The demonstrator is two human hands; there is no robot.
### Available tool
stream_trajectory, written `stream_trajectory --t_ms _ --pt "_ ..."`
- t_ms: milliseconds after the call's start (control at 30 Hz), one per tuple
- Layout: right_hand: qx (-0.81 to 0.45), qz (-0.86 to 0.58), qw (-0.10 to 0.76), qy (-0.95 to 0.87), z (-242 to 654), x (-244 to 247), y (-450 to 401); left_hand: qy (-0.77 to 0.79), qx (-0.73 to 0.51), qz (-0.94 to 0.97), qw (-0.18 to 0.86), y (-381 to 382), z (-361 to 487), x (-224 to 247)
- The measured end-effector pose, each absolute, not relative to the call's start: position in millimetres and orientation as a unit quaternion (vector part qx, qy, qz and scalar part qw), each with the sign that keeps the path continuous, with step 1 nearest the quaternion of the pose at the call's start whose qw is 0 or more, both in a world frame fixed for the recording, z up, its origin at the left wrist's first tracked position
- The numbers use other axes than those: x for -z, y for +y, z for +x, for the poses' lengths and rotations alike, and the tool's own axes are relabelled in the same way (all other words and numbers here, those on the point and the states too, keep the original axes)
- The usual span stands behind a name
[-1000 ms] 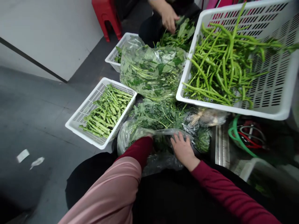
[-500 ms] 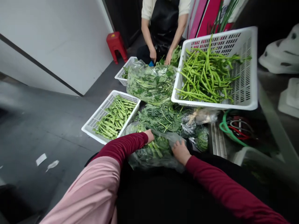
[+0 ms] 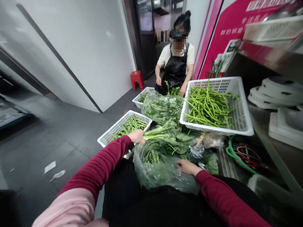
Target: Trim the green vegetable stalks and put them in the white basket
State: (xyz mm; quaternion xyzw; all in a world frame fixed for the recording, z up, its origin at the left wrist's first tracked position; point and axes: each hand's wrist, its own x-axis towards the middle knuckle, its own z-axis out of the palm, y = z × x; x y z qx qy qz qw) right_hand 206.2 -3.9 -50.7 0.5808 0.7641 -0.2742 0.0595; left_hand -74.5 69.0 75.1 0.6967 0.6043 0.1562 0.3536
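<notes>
My left hand [image 3: 137,136] is closed round the stem ends of a bunch of leafy greens [image 3: 163,134], lifted over the bag with its leaves pointing right. A clear plastic bag [image 3: 163,176] with more greens inside rests against my lap. At the bag's right side my right hand [image 3: 188,166] has its bent fingers on the plastic, pinching it. Just beyond my left hand stands a white basket [image 3: 104,140] of cut green stems. Loose leafy greens lie behind the bag, partly covered by the held bunch.
Another person [image 3: 175,66] in a black apron sits opposite, handling greens. A large white basket [image 3: 245,107] of long green stems stands right of a full bag of greens [image 3: 161,108]. Further about are a red stool [image 3: 136,80], a green-rimmed container [image 3: 239,160] and stacked white stools [image 3: 276,94].
My left hand has come up out of the bag and moved left, drawing out a bunch of greens. My right hand stays at the bag. The camera view has tilted up.
</notes>
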Motion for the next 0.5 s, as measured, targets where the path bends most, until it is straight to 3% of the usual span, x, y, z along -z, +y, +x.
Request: stream_trajectory --t_ms 133,200,367,500 --pt "0.602 0.479 -0.302 0.562 182.0 -1.2 27.6 0.510 -0.185 0.619 0.567 42.3 -55.1 -52.6" --pt "0.681 0.420 -0.417 0.432 169.1 -15.8 40.7 0.439 -0.225 0.543 0.680 31.8 -37.6 -30.9" --pt "0.669 0.409 -0.537 0.311 148.7 -8.7 63.2 0.317 -0.302 0.397 0.807 24.1 -16.0 7.3" --pt "0.675 0.355 -0.578 0.290 149.6 -2.9 79.9 0.296 -0.358 0.263 0.846 35.6 -19.7 17.0"
